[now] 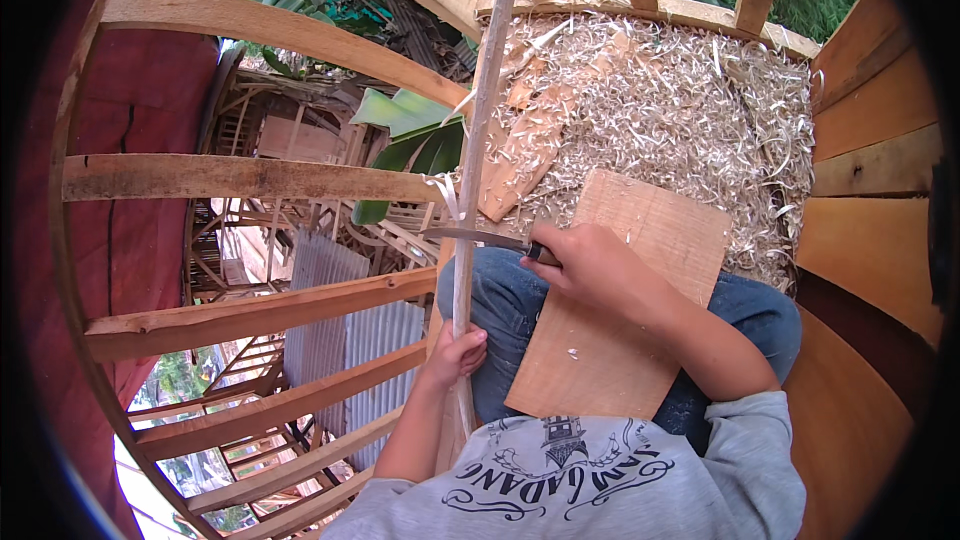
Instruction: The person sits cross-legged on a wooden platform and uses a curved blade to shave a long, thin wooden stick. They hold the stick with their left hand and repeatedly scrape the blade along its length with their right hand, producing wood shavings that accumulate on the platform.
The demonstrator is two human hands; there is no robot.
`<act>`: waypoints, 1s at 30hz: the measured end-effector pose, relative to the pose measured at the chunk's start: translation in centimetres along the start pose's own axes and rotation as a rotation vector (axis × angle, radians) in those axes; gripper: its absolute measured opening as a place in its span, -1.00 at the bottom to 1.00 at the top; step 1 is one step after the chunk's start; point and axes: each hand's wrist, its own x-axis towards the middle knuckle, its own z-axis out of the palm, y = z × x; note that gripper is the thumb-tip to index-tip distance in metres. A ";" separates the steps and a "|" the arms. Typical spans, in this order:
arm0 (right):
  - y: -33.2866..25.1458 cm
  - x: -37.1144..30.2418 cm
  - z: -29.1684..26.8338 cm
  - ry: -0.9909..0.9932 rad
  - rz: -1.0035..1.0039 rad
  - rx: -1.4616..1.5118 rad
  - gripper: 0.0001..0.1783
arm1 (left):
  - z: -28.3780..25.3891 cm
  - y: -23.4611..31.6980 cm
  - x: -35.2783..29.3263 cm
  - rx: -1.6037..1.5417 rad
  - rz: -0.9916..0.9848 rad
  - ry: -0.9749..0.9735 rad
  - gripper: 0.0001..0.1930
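Observation:
My left hand [459, 353] is wrapped round the lower part of a long, thin wooden pole [483, 120], which runs upright through the view past my left knee. My right hand [578, 258] grips the dark handle of a knife [487, 237]. Its blade lies across the pole, pointing left, a good way above my left hand. A pale curled shaving [447, 195] clings to the pole just above the blade. Across my lap rests a flat wooden board [640, 320], tilted, with my right forearm over it.
Curly wood shavings [680, 110] cover the floor ahead, over some loose wooden pieces [530, 155]. Wooden rails [260, 178] form an open side at my left, with corrugated sheets [385, 350] beyond and below. A plank wall [870, 170] stands close at my right. Broad green leaves [410, 125] poke in past the rails.

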 end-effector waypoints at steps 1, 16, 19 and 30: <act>0.0 -0.1 0.3 0.052 -0.002 -0.065 -0.67 | 0.1 0.0 0.0 0.006 -0.003 0.008 -0.59; 0.2 -0.1 -0.5 -0.400 0.178 0.294 -0.63 | 0.2 -0.2 -0.2 0.074 0.027 0.030 -0.61; 0.6 0.6 -1.2 -0.191 0.177 0.353 -0.67 | 0.0 -0.3 -0.1 0.056 0.022 0.026 -0.62; 0.7 0.1 -1.8 -0.178 0.037 0.168 -0.62 | -0.2 -0.5 -0.1 0.064 0.019 0.024 -0.62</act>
